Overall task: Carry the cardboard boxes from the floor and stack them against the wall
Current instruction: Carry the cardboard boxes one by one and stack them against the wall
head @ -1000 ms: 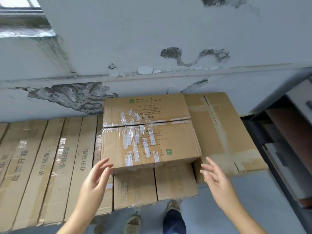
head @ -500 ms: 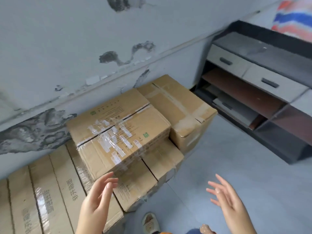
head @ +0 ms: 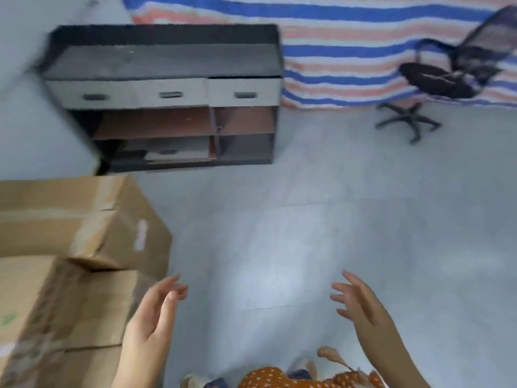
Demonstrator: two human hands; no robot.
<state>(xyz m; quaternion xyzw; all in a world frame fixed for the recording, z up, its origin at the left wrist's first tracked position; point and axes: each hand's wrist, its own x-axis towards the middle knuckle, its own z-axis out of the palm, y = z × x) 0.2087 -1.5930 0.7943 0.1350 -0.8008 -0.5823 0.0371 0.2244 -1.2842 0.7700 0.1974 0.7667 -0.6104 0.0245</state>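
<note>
Both hands are held out empty, fingers spread: left hand (head: 152, 317), right hand (head: 359, 305). Stacked cardboard boxes (head: 75, 275) lie just left of the left hand. Ahead of the hands only bare floor (head: 307, 233) is seen; the next box should be located before bending.

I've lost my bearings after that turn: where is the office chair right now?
In the head view the office chair stands at upper right, on the floor against the striped tarp, right of the drawer cabinet.

Two hands: left (head: 152, 317), right (head: 359, 306). Three boxes visible (head: 84, 217). One cabinet (head: 167, 63), three drawers. One chair (head: 447, 77).
</note>
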